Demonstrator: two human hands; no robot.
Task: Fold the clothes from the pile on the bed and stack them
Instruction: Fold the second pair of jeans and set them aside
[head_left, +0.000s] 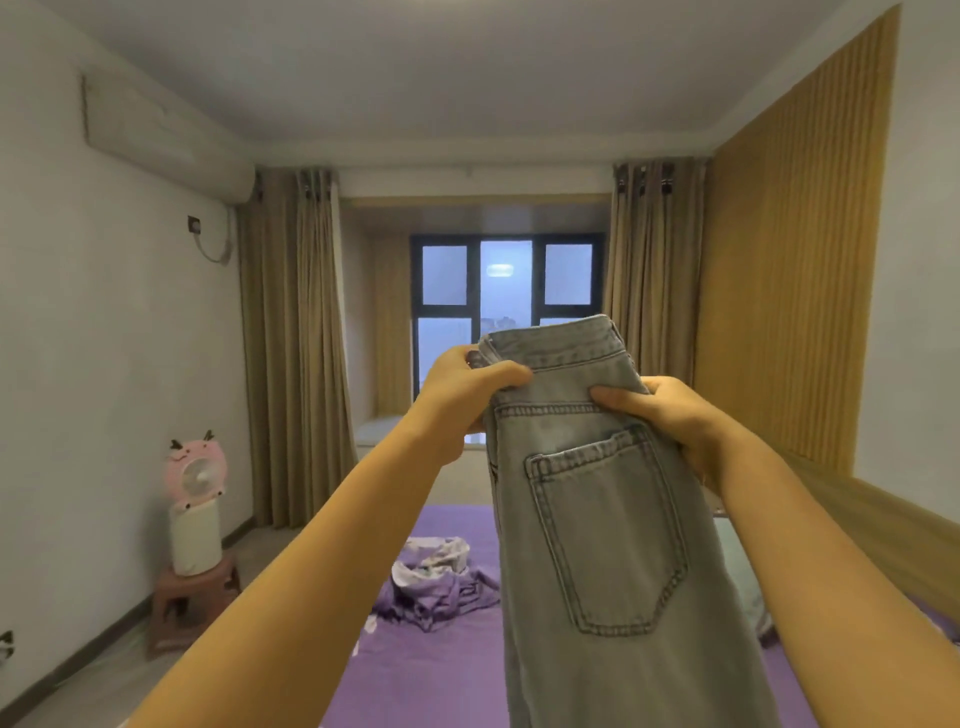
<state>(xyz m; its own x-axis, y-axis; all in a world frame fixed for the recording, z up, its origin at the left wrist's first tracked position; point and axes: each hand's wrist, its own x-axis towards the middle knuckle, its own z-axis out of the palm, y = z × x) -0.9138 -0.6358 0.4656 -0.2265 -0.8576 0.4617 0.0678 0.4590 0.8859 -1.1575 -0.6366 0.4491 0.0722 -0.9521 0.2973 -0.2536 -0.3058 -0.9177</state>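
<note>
A pair of light grey-blue jeans (597, 519) hangs in the air in front of me, back pocket facing me, the legs dropping out of the bottom of the view. My left hand (467, 387) grips the waistband at its left edge. My right hand (660, 410) pinches the right side just below the waistband, thumb on the front. Below lies the purple bed (431, 675) with a small pile of crumpled purple and white clothes (441, 582) on it.
A pink fan on a white cylinder (195, 514) stands on a small stool (195, 597) by the left wall. Tan curtains flank a dark-framed window (498, 291) ahead. A slatted wooden panel (795, 260) covers the right wall.
</note>
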